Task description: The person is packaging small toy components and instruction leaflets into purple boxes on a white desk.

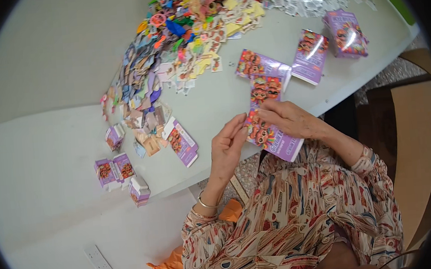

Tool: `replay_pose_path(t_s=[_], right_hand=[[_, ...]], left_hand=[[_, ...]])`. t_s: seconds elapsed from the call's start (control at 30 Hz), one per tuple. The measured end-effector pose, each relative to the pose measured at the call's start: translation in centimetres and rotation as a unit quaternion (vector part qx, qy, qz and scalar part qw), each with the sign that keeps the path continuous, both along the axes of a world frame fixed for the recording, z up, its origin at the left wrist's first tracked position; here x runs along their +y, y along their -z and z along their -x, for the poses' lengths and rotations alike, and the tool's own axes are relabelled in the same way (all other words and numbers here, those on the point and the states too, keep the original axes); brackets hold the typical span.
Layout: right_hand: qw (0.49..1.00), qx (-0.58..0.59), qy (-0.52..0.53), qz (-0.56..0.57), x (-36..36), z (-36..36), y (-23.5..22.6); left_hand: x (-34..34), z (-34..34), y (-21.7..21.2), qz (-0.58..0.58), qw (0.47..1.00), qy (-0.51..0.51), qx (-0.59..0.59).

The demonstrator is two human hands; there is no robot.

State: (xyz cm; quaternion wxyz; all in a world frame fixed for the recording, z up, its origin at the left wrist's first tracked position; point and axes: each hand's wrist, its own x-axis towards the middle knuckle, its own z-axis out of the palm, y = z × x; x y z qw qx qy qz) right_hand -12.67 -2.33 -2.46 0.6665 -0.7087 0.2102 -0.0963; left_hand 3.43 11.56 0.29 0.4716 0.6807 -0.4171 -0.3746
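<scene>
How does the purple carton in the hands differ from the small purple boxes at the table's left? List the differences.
The purple carton is a flat blank held above the table edge by the left hand and right hand; the small purple boxes look folded up and sit on the table, untouched. The carton also looks longer. Both are purple with an orange picture.

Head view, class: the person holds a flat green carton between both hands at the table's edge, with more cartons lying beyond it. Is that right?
Not quite. In the head view the flat carton is purple, not green. The left hand and right hand do hold it at the edge of the table, and more flat cartons lie beyond it.
</scene>
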Motion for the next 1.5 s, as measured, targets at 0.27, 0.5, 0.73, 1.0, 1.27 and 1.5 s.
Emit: replay_pose_path(t_s=[0.27, 0.5, 0.73, 1.0, 1.27, 1.5], right_hand=[[0.984, -0.165, 0.019, 0.062, 0.6, 0.3, -2.0], [0.956, -0.141, 0.085, 0.244, 3.7, -3.6, 1.7], [0.975, -0.099, 0.028, 0.197, 6.0, -2.9, 3.3], [0.946, -0.064, 0.119, 0.294, 1.9, -4.2, 3.0], [0.925, -0.065, 0.127, 0.353, 1.8, -4.7, 2.9], [0.923, -0.071, 0.118, 0.358, 2.0, -4.9, 2.8]], left_hand=[[1.5, -4.6, 0.8, 0.031, 0.901, -0.152, 0.406], [0.9, -1.5, -0.3, -0.013, 0.902, -0.066, 0.426], [0.8, -13.6, 1.4, -0.020, 0.974, -0.192, -0.121], [1.5, -24.6, 4.8, -0.068, 0.760, -0.123, -0.635], [0.8, -26.9, 5.4, -0.098, 0.700, -0.038, -0.706], [1.0, -26.3, 2.9, -0.062, 0.609, -0.058, -0.789]])
